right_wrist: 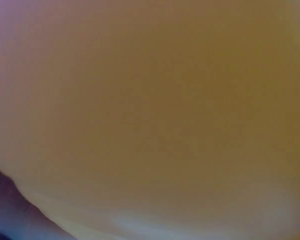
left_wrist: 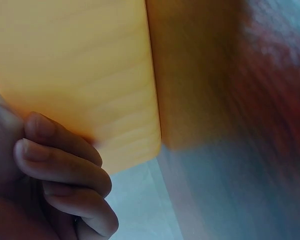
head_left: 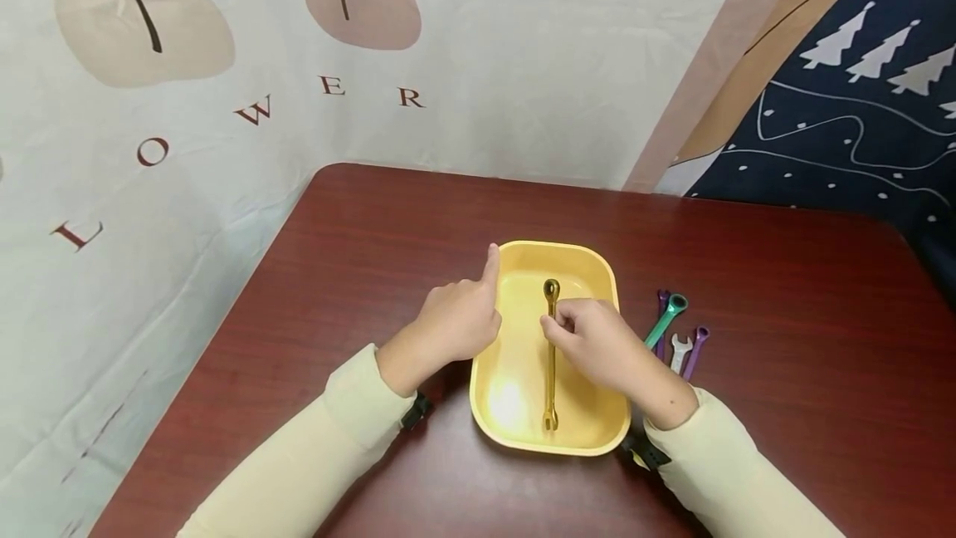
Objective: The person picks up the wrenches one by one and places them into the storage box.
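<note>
In the head view a gold combination wrench (head_left: 551, 372) is lengthwise over the yellow tray (head_left: 495, 422), ring end away from me. My right hand (head_left: 597, 343) pinches its shaft between thumb and fingers. Whether the wrench touches the tray floor I cannot tell. My left hand (head_left: 461, 318) holds the tray's left rim, index finger pointing forward along it. The left wrist view shows the other fingers (left_wrist: 65, 167) curled beside the tray's outer wall (left_wrist: 110, 75). A blurred yellow-brown surface fills most of the right wrist view; the wrench cannot be made out there.
Right of the tray, on the reddish-brown table (head_left: 807, 339), lie a green wrench (head_left: 665, 320), a silver wrench (head_left: 680, 353) and purple wrenches (head_left: 697, 351), partly hidden by my right arm. A printed cloth (head_left: 523, 65) hangs behind the table's far edge.
</note>
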Motion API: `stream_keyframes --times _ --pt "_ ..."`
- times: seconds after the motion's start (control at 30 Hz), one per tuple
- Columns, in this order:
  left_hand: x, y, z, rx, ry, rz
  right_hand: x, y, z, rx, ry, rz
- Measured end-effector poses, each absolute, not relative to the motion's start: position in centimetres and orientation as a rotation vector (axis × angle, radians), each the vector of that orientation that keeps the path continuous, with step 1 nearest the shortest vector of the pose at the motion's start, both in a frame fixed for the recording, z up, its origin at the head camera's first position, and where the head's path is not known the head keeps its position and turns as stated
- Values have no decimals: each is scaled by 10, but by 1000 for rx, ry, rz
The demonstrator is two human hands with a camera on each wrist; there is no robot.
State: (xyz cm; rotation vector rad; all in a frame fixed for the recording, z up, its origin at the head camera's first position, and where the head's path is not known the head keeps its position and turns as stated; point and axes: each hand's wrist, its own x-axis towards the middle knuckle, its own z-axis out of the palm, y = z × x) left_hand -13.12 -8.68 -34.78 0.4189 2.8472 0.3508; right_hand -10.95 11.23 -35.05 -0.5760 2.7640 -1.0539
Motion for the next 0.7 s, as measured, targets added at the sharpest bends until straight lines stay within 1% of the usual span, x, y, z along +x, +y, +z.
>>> stream_keyframes --times 0.33,0.7 --pt "-131 -86 -351 413 2845 356 -111 108 -362 -669 2810 -955" --pt "-133 -86 -348 407 2854 329 -108 104 -360 -607 2871 -751"
